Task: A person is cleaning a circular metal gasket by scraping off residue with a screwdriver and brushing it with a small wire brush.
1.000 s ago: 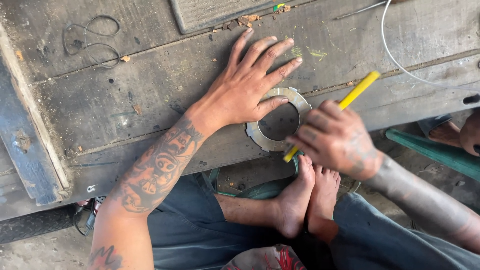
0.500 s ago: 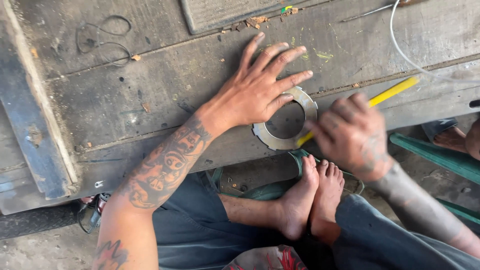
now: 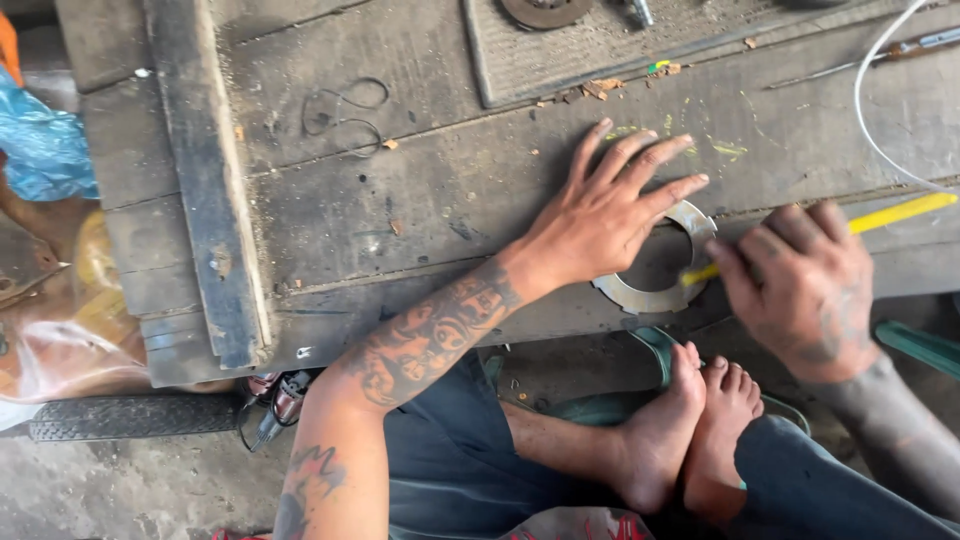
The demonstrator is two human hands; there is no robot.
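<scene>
Hands at a metal ring on a worn wooden tabletop

Nearest, bare feet (image 3: 690,440) rest below the tabletop (image 3: 420,190) edge. Above them the right hand (image 3: 805,290) is clenched around a yellow pencil-like tool (image 3: 900,212), its tip at the flat notched metal ring (image 3: 655,290). The left hand (image 3: 605,215) lies released, fingers spread, pressing the ring's left side. Farther off: a thin wire loop (image 3: 345,110) and a ribbed mat (image 3: 600,50).

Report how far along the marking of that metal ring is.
Done: the metal ring lies flat on the wooden bench, pinned by the spread left hand; yellow streaks already show on the wood above it. In hand: the right hand holds a yellow marker with its tip at the ring's right edge. Left: no line is visible on the ring itself, so the marking looks barely begun.
</scene>
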